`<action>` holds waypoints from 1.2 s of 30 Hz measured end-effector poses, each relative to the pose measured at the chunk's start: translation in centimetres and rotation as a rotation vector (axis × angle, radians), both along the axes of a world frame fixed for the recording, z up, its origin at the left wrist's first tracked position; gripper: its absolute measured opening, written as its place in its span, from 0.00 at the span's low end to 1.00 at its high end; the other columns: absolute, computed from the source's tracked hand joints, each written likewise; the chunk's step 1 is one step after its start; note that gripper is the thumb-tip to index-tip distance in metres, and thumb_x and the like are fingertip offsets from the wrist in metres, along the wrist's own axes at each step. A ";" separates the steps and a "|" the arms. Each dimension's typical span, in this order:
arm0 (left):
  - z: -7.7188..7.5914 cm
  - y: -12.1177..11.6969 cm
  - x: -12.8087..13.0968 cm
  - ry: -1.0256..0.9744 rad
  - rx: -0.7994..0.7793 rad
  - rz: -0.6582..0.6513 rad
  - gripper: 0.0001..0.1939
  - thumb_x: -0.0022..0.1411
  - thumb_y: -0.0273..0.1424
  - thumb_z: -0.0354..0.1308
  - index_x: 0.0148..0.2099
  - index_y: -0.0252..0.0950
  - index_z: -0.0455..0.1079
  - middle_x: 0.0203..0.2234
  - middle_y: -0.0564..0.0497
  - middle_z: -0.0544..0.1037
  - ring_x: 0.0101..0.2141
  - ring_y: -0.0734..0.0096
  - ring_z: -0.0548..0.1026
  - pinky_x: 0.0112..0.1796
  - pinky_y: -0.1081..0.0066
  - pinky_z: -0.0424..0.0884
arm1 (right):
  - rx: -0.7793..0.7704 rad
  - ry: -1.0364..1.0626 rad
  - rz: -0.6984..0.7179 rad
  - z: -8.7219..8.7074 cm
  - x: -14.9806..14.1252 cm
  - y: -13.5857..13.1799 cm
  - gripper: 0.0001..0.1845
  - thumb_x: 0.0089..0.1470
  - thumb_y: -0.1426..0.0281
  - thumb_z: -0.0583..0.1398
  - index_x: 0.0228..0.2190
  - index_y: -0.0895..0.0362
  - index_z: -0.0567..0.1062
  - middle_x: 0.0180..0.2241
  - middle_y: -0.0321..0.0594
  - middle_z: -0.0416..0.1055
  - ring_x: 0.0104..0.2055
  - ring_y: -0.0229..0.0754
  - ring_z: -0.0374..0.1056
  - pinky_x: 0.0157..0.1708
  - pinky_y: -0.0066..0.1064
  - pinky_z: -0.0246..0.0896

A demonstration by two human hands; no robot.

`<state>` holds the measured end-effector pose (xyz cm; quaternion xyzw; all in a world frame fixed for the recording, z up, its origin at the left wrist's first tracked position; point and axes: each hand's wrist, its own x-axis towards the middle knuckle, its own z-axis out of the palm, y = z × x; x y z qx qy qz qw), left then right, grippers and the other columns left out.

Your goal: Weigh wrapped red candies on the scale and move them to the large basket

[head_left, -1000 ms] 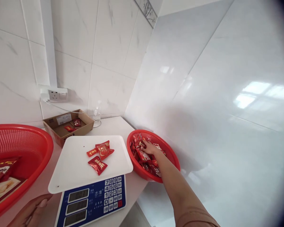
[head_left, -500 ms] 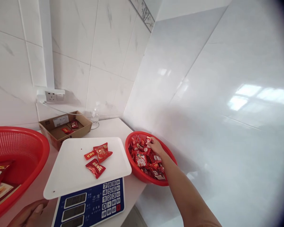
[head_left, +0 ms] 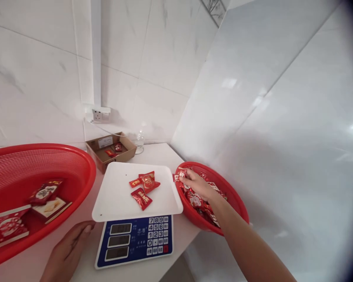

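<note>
Red snack packets [head_left: 197, 200] under right hand [head_left: 197, 185]

red baskets [head_left: 32, 166]: 2 | weighing scale [head_left: 133, 241]: 1 | packets [head_left: 148, 182] on scale: 3

I'm working in what looks like a tiled kitchen corner or small packing room: glossy marble-look wall tiles [head_left: 253, 98] are rising beyond my right hand [head_left: 197, 185], a wall socket [head_left: 97, 116] is sitting ahead of my left hand [head_left: 67, 250], and a digital price scale [head_left: 134, 242] is standing on the white counter [head_left: 167, 153] between them.
</note>
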<state>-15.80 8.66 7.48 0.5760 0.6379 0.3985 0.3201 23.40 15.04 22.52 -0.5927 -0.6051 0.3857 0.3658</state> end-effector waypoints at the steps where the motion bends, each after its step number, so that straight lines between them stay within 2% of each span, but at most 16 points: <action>1: 0.1 0.0 -0.1 -0.012 -0.035 -0.023 0.23 0.56 0.54 0.49 0.41 0.43 0.72 0.41 0.50 0.80 0.44 0.61 0.77 0.42 0.70 0.75 | -0.029 -0.032 0.090 0.1 -1.5 -0.2 0.19 0.51 0.56 0.61 0.42 0.53 0.70 0.40 0.38 0.74 0.41 0.42 0.70 0.38 0.33 0.66; 4: 0.5 0.0 -0.2 -0.040 -0.067 -0.047 0.23 0.56 0.53 0.49 0.43 0.43 0.71 0.43 0.49 0.79 0.46 0.60 0.76 0.45 0.69 0.74 | -0.151 -0.161 0.237 -0.1 -4.7 -0.3 0.17 0.52 0.57 0.59 0.39 0.55 0.70 0.31 0.36 0.72 0.29 0.37 0.68 0.28 0.28 0.63; 8: 0.8 -0.1 0.1 -0.084 -0.051 -0.038 0.24 0.55 0.53 0.49 0.42 0.42 0.71 0.42 0.49 0.79 0.45 0.60 0.76 0.44 0.70 0.74 | -0.145 -0.406 0.194 -0.3 -6.3 -0.2 0.12 0.53 0.60 0.58 0.37 0.53 0.69 0.26 0.32 0.71 0.23 0.34 0.64 0.24 0.27 0.59; 12: 0.7 -0.1 0.4 -0.126 -0.045 -0.034 0.24 0.55 0.54 0.49 0.42 0.42 0.71 0.41 0.48 0.79 0.44 0.60 0.76 0.45 0.69 0.73 | -0.023 -0.538 0.114 0.4 -6.4 -0.6 0.10 0.57 0.61 0.53 0.37 0.52 0.70 0.28 0.32 0.72 0.27 0.36 0.67 0.29 0.28 0.59; 16: 0.5 -0.2 0.4 -0.168 -0.063 -0.050 0.24 0.54 0.55 0.50 0.41 0.42 0.71 0.42 0.48 0.78 0.45 0.60 0.76 0.44 0.70 0.74 | 0.033 -0.509 0.128 1.2 -7.3 -1.1 0.14 0.57 0.60 0.53 0.42 0.50 0.71 0.29 0.32 0.73 0.27 0.36 0.67 0.29 0.29 0.60; 21: 0.6 -0.3 0.4 -0.190 -0.062 -0.058 0.24 0.55 0.54 0.50 0.41 0.42 0.71 0.41 0.49 0.79 0.45 0.61 0.76 0.44 0.71 0.74 | 0.012 -0.334 0.228 1.0 -9.7 -0.1 0.21 0.56 0.63 0.54 0.52 0.49 0.68 0.37 0.35 0.74 0.31 0.37 0.69 0.30 0.29 0.64; 25: 1.3 -0.5 0.5 -0.179 -0.053 -0.041 0.23 0.55 0.54 0.50 0.40 0.42 0.72 0.39 0.49 0.80 0.44 0.61 0.76 0.44 0.71 0.74 | 0.023 -0.473 0.116 0.6 -10.3 0.3 0.23 0.55 0.66 0.56 0.54 0.48 0.67 0.40 0.38 0.75 0.40 0.41 0.71 0.43 0.35 0.64; 27: 1.7 -0.6 0.6 -0.195 -0.056 -0.027 0.23 0.55 0.53 0.51 0.40 0.42 0.72 0.39 0.50 0.80 0.44 0.61 0.77 0.44 0.71 0.74 | 0.054 -0.487 0.107 0.5 -9.9 0.1 0.23 0.55 0.66 0.56 0.53 0.47 0.68 0.45 0.38 0.74 0.47 0.43 0.70 0.47 0.36 0.62; 30: 1.9 -0.6 0.7 -0.198 -0.041 -0.021 0.22 0.55 0.52 0.51 0.39 0.41 0.73 0.38 0.49 0.80 0.42 0.61 0.77 0.42 0.71 0.75 | 0.076 -0.476 0.136 0.6 -9.3 -0.8 0.22 0.55 0.67 0.55 0.52 0.48 0.69 0.50 0.38 0.72 0.50 0.43 0.68 0.50 0.36 0.60; 36: 1.8 -0.5 0.9 -0.189 -0.025 -0.024 0.21 0.55 0.51 0.51 0.38 0.42 0.73 0.37 0.50 0.81 0.41 0.62 0.78 0.41 0.73 0.75 | 0.037 -0.537 0.151 0.8 -9.5 -2.0 0.26 0.55 0.71 0.52 0.56 0.48 0.65 0.51 0.39 0.71 0.51 0.43 0.67 0.50 0.35 0.58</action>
